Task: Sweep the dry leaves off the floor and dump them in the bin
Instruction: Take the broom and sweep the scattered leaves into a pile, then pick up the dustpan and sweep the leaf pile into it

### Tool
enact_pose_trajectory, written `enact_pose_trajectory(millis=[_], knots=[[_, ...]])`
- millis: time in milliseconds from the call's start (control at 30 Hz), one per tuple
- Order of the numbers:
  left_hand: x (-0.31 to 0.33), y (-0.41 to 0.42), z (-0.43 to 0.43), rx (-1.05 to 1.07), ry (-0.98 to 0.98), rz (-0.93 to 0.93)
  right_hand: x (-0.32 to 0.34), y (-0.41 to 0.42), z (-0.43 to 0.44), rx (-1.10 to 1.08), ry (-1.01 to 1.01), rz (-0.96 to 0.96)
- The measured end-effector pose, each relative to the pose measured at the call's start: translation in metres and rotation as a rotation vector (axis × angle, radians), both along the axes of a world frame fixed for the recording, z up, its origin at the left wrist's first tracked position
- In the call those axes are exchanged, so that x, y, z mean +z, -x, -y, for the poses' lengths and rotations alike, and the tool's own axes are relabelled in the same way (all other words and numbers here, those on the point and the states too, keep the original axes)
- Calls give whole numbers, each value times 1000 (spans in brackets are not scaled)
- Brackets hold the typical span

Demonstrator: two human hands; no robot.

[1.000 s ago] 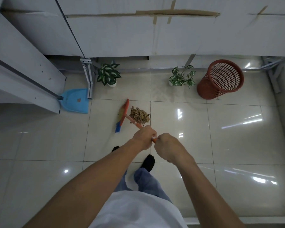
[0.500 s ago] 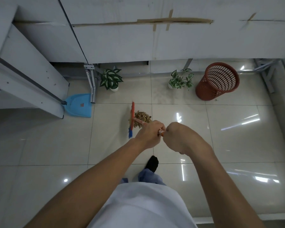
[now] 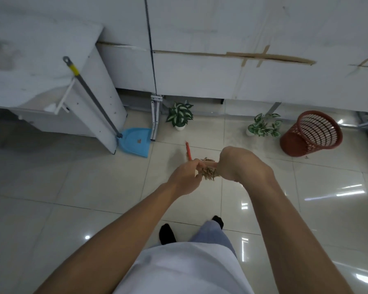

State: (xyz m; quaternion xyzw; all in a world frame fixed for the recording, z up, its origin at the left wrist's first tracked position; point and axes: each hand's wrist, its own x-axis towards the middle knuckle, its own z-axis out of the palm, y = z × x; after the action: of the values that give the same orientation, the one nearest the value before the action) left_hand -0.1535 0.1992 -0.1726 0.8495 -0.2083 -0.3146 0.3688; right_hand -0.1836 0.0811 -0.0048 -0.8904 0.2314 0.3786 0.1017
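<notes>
Both my hands grip the orange broom handle. My left hand [image 3: 185,177] holds it lower down and my right hand [image 3: 240,164] holds it higher up. The broom's orange head [image 3: 188,150] shows edge-on on the tiles just beyond my left hand. A small pile of dry brown leaves [image 3: 208,171] lies on the floor, seen between my two hands and partly hidden by them. The red mesh bin [image 3: 312,136] stands tilted at the right by the wall. The blue dustpan [image 3: 136,142] with its long grey handle leans against the cabinet on the left.
Two small potted plants [image 3: 180,115] [image 3: 263,126] stand on the floor along the white wall. A white cabinet [image 3: 72,98] juts out at the left and a metal bracket [image 3: 155,117] stands beside the dustpan. My feet in black socks [image 3: 167,233] are on glossy tiles.
My view has shifted left and closer. The broom head has swung from slanted to edge-on, and my hands have come over the leaf pile, now partly covering it.
</notes>
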Motion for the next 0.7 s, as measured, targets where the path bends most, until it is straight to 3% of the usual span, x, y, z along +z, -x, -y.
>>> enact_pose_trajectory(millis=[300, 533, 700], knots=[[-11, -27, -70, 91, -9, -7, -28, -71, -63, 101, -95, -97], [-18, -85, -104, 110, -37, -42, -32, -144, -79, -214, -352, -128], [-16, -139, -133, 111, -136, -102, -51, -197, -98, -284, -424, -138]])
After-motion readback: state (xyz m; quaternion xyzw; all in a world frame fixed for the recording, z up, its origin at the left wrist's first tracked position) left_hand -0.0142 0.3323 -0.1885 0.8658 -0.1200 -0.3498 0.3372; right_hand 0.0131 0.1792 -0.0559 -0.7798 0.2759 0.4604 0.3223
